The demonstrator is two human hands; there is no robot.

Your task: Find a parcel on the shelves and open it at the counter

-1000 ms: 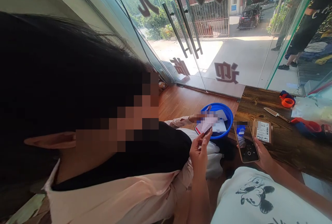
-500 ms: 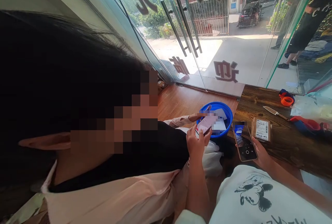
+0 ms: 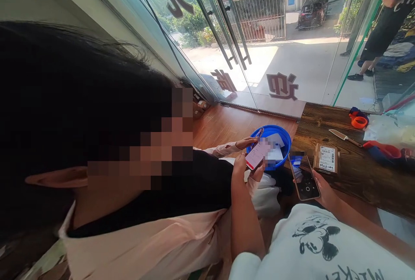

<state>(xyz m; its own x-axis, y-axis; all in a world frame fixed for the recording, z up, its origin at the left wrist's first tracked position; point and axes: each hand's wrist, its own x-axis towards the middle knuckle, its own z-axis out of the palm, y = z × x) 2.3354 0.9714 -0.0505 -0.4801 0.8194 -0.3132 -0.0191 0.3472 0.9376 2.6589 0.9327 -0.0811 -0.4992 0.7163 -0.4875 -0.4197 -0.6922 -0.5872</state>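
My right hand (image 3: 324, 187) is wrapped round a smartphone (image 3: 306, 182) with a dark camera-like screen, above the table's near edge. My left hand (image 3: 239, 165) is at the near left edge of a second smartphone (image 3: 254, 158), which has a pale pink screen. Its fingers are mostly hidden, so its grip is unclear. Another person's hand (image 3: 257, 172) supports that phone from beneath; this person's other hand (image 3: 244, 142) is at its far side. Behind the phone stands a blue bucket (image 3: 287, 135) with white papers or boxes inside.
The person in a pink top (image 3: 145, 239) sits close on my left. On the wooden table (image 3: 359, 185) lie a small labelled carton (image 3: 327, 159), a knife (image 3: 345, 137), an orange tape roll (image 3: 359, 120) and plastic bags (image 3: 385, 128). Glass doors (image 3: 259, 55) stand ahead.
My left hand has drawn back from over the pink-screen phone to its left edge, showing more of the screen. My right hand still holds its phone. The view has shifted slightly.
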